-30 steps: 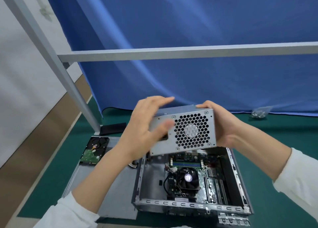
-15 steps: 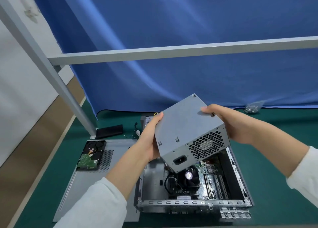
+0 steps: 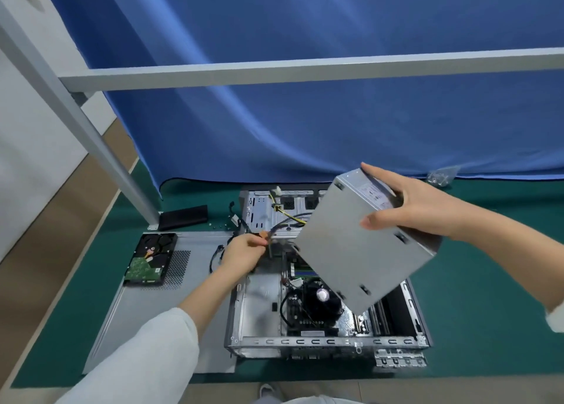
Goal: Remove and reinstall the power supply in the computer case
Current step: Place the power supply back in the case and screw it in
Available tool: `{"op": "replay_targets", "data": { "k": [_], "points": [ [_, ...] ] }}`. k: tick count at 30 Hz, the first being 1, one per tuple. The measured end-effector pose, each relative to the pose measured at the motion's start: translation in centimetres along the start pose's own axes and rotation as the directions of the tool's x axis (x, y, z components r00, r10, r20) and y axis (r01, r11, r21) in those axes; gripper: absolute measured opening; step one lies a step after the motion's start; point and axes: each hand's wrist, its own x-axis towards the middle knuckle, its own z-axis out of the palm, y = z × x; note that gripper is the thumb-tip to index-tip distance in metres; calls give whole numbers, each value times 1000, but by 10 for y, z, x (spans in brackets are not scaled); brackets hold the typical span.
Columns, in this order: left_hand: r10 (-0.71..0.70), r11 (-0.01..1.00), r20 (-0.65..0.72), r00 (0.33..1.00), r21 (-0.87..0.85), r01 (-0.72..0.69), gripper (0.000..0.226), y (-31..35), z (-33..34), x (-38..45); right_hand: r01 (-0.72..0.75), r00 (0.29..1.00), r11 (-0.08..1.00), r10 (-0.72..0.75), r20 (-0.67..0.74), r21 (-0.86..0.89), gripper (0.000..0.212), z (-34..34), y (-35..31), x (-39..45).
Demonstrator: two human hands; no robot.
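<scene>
A: Head view. The right hand (image 3: pixel 406 211) holds the grey sheet-metal power supply box (image 3: pixel 363 245) in the air, tilted, over the open grey steel computer case (image 3: pixel 329 341). Its grip is closed across the box's upper end, thumb on the near face, fingers over the far labelled side.

B: And the left hand (image 3: pixel 244 252)?

A: Low at the case's far left corner, grip pinched shut on a small orange-tipped cable connector (image 3: pixel 263 235). Dark cables (image 3: pixel 290 220) run from there toward the box.

B: Why hold it so?

A: Probably to keep the box clear of the black round CPU cooler fan (image 3: pixel 320 297) while the wiring is sorted; the leads look short, so the box stays near.

B: Its look?

A: Plain matte panel facing the camera, a few small punched slots, no dents visible. Fan grille not in sight.

B: Surroundings?

A: Green mat surface (image 3: pixel 488 312); a bare hard drive with green circuit board (image 3: pixel 151 260) lies on the detached grey side panel (image 3: pixel 146 312), left of the case.
</scene>
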Motion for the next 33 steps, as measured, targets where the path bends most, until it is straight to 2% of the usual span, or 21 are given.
{"op": "replay_targets", "data": {
  "k": [2, 4, 7, 10, 11, 13, 16, 18, 20, 22, 23, 24, 25, 27, 29, 30, 31, 33],
  "points": [
    [88, 978, -62, 994, 193, -75, 19, -15, 5, 7, -33, 999, 999, 33, -14, -32, 106, 1, 10, -3],
    [211, 908, -99, 973, 389, -157, 35, -17, 10, 12, -44, 999, 998, 43, -30, -44, 106, 5, 17, -4],
    [258, 806, -59, 964, 563, -182, 60, -12, 18, 19, -37, 998, 998, 35, -46, -43, 103, 9, 26, -5],
    [291, 603, 15, 957, 773, -196, 52, -9, 21, 31, -10, 999, 1000, 9, -35, -15, 99, 7, 30, -6],
    [298, 570, 16, 954, 799, -191, 48, -9, 19, 35, 1, 1000, 1000, -1, -27, -16, 98, 5, 30, -7],
    [328, 576, -13, 944, 795, -190, 34, -10, 15, 44, 23, 1000, 999, -23, 0, -38, 99, -1, 29, -9],
    [322, 710, -106, 941, 684, -166, 24, -13, 5, 56, 71, 996, 992, -63, 69, -109, 99, -9, 28, -13],
    [236, 862, -135, 962, 487, -143, 23, -15, -2, 63, 93, 991, 983, -76, 110, -159, 99, -9, 29, -13],
    [152, 962, -155, 976, 250, -110, 21, -12, -6, 63, 108, 985, 977, -80, 152, -183, 99, -5, 31, -11],
    [68, 994, -200, 977, 93, -50, 16, -6, -5, 56, 116, 979, 981, -86, 184, -157, 98, -1, 34, -8],
    [9, 999, -186, 983, 32, -3, 14, -3, -4, 50, 119, 977, 983, -91, 195, -138, 98, 0, 36, -7],
    [-75, 997, -114, 991, -28, 72, 21, -1, -2, 41, 124, 975, 985, -97, 202, -122, 98, 0, 37, -6],
    [-179, 980, 17, 984, -83, 180, 36, 2, 1, 28, 130, 973, 985, -105, 206, -111, 98, 0, 38, -4],
    [-333, 913, 319, 887, -125, 388, 69, 8, 3, 0, 146, 969, 985, -123, 216, -92, 99, -3, 36, -1],
    [-379, 848, 503, 777, -147, 509, 85, 15, 5, -15, 168, 960, 983, -144, 242, -80, 100, -7, 32, 1],
    [-377, 784, 565, 734, -227, 578, 86, 18, 7, -17, 181, 954, 980, -156, 257, -79, 100, -10, 30, 1],
    [-363, 663, 611, 703, -361, 656, 83, 22, 9, -18, 194, 949, 978, -166, 270, -81, 100, -13, 28, 2],
    [-308, 291, 642, 702, -639, 712, 57, 35, 13, -26, 219, 939, 972, -186, 288, -88, 99, -17, 24, 2]
  ]
}}
